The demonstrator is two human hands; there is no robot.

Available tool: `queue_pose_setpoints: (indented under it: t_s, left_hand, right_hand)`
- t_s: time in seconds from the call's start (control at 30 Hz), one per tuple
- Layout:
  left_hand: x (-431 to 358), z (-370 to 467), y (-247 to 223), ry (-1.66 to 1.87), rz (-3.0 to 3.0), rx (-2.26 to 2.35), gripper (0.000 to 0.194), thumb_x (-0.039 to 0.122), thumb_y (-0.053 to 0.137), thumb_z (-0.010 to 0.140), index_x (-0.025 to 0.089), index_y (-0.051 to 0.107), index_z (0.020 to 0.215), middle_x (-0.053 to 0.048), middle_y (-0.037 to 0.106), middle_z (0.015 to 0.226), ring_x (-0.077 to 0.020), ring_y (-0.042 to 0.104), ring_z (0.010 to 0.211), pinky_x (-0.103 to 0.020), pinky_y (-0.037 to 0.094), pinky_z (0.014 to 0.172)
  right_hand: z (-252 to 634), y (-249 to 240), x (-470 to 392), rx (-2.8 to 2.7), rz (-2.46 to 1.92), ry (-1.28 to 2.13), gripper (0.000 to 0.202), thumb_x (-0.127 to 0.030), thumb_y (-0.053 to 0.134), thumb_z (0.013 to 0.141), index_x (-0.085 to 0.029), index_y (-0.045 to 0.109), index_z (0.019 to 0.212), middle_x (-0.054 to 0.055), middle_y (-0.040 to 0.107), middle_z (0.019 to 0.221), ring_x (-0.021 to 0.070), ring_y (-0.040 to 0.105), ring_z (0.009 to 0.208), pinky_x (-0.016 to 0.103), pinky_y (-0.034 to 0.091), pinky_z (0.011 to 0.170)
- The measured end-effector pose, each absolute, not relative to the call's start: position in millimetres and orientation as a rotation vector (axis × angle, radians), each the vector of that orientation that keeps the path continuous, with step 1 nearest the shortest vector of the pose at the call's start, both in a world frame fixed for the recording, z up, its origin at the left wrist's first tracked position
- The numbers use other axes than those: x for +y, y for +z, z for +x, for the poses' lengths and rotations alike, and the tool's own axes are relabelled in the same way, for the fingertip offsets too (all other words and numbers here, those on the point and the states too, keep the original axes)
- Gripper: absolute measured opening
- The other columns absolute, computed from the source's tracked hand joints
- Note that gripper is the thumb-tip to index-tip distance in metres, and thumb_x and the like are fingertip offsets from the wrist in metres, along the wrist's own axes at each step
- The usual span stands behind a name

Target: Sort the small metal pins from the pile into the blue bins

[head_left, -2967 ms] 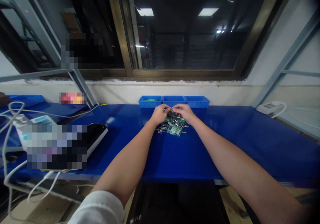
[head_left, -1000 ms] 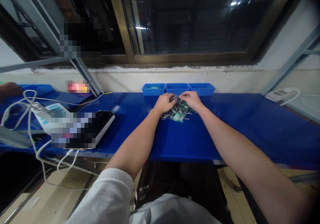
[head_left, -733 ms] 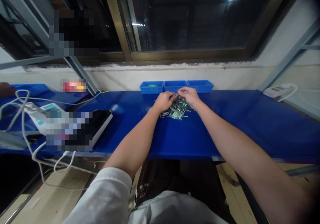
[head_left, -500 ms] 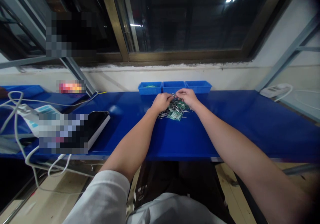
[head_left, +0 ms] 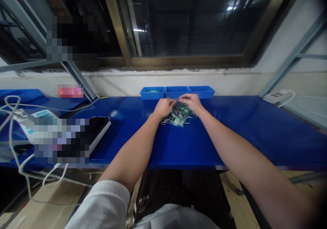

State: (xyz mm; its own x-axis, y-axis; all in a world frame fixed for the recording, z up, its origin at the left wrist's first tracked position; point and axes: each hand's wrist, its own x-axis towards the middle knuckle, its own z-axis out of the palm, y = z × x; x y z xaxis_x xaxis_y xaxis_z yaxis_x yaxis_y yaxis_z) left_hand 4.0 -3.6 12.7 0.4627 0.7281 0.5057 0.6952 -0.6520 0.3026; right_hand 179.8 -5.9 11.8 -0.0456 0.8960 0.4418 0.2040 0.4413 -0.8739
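A pile of thin silvery metal pins [head_left: 182, 112], with small clear greenish plastic bags [head_left: 178, 121] among them, lies on the blue tabletop. Above its far side my left hand [head_left: 164, 107] is closed in a pinch, with thin metal pins showing at its fingertips. My right hand [head_left: 192, 103] faces it from the other side, thumb and fingers pressed together near the same pins; what lies in this pinch is too small to make out. The fingertips of both hands are close together.
Behind the pile stand a blue bin with greenish contents [head_left: 152, 94] and two more blue bins [head_left: 177, 93], [head_left: 201, 93] in a row. A dark-screened device [head_left: 98, 123] and white cables [head_left: 11, 130] lie at left. A white power strip [head_left: 277, 95] sits at right.
The view has tilted up slightly, so the table sits a little lower. Both hands stay over the pile, still pinching, with only small finger shifts.
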Motion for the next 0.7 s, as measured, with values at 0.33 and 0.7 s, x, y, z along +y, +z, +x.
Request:
queue_pose_setpoints:
  t_s: [0.33,0.7]
  left_hand:
    - [7.4,-7.4,8.1,1.042,2.516,1.634,0.041,0.038,0.050,0.085,0.015,0.058,0.118,-0.011,0.063,0.111,-0.0231,0.057,0.102,-0.033,0.042,0.092]
    - [10.5,-9.4,2.2,0.787,2.603,1.722,0.037,0.038,0.045,0.086,0.017,0.061,0.112,-0.011,0.062,0.112,-0.0237,0.057,0.105,-0.033,0.042,0.094]
  right_hand:
    - [207.9,11.9,1.7,-1.516,-1.370,0.011,0.034,-0.030,0.054,0.072,-0.015,0.068,0.100,0.009,0.069,0.096,0.0243,0.057,0.088,0.039,0.042,0.085]
    - [227.0,-2.7,19.5,-1.683,-1.803,-0.059,0.068,-0.036,0.060,0.070,-0.018,0.044,0.134,0.014,0.043,0.137,0.0387,0.034,0.117,0.056,0.030,0.092]
